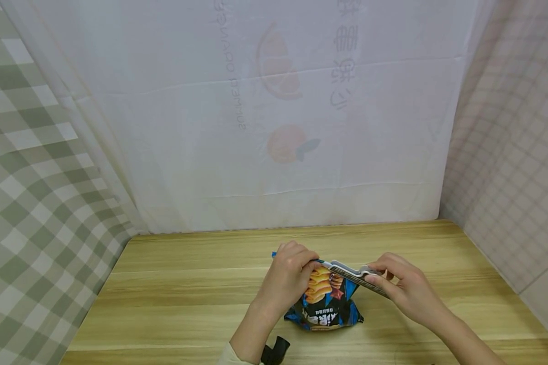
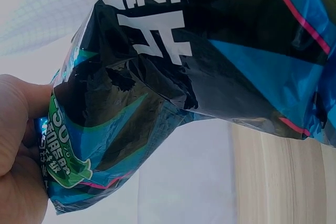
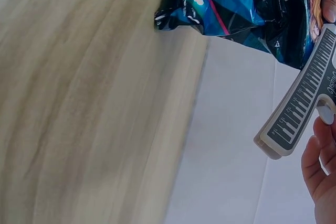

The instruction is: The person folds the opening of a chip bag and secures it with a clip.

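A black and blue snack bag (image 1: 321,309) with pictured chips stands on the table, its top edge lifted toward the hands. My left hand (image 1: 288,276) pinches that edge at its left part; in the left wrist view the thumb and fingers hold the bag's flattened end. My right hand (image 1: 406,289) holds a long white and dark bag clip (image 1: 353,272) between thumb and fingers. The clip lies slanted along the right part of the bag's top edge. Printed key-like bars and a round button show on the clip (image 3: 302,103) in the right wrist view.
The wood-grain table (image 1: 187,304) spreads around the bag. A white cloth (image 1: 187,152) with orange prints hangs behind it, with checked cloths (image 1: 36,177) at the sides. A black object (image 1: 276,350) sits by the left wrist.
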`<state>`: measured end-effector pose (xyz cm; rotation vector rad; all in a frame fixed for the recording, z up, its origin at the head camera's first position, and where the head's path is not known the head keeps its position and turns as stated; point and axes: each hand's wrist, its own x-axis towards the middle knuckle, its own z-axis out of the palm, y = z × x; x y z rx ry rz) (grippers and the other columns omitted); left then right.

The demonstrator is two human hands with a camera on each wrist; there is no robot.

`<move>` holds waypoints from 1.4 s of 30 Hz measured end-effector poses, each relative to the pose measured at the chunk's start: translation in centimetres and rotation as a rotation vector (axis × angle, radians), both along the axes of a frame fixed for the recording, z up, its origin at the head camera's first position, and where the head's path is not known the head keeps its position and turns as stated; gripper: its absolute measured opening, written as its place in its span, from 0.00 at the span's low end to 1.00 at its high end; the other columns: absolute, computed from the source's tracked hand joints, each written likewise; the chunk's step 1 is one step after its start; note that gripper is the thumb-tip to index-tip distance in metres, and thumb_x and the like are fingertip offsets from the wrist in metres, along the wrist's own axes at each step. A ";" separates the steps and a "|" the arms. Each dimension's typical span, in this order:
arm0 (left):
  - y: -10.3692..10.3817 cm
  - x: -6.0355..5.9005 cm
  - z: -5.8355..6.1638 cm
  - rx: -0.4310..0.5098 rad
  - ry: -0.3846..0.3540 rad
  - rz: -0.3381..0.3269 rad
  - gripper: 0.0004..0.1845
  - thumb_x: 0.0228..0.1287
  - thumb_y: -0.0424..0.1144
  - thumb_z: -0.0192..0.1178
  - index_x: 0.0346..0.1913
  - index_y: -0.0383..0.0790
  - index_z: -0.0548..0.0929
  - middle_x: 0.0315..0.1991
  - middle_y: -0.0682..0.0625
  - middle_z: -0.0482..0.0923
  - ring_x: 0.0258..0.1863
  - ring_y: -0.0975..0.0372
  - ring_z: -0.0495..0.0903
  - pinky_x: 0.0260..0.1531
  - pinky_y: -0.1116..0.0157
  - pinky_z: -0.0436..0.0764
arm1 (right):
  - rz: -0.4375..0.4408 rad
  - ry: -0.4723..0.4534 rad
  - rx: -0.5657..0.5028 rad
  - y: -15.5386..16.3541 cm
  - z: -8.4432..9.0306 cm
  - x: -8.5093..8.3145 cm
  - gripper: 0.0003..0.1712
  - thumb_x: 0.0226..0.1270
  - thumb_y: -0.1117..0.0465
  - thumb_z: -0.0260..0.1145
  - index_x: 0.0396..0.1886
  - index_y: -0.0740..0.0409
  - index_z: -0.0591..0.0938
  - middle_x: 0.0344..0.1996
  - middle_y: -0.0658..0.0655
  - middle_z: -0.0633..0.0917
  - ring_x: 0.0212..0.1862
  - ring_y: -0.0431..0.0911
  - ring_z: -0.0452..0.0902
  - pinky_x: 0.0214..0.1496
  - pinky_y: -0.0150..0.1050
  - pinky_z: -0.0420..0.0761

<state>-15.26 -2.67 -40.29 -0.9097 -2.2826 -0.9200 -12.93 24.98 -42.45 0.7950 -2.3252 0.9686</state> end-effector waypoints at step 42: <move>-0.6 0.3 0.1 -0.012 -0.110 -0.067 0.27 0.59 0.31 0.78 0.62 0.32 0.84 0.49 0.48 0.88 0.48 0.59 0.83 0.59 0.59 0.79 | 0.145 0.065 0.002 -2.8 1.9 -1.6 0.22 0.52 0.72 0.80 0.45 0.48 0.89 0.36 0.41 0.83 0.35 0.35 0.75 0.35 0.27 0.73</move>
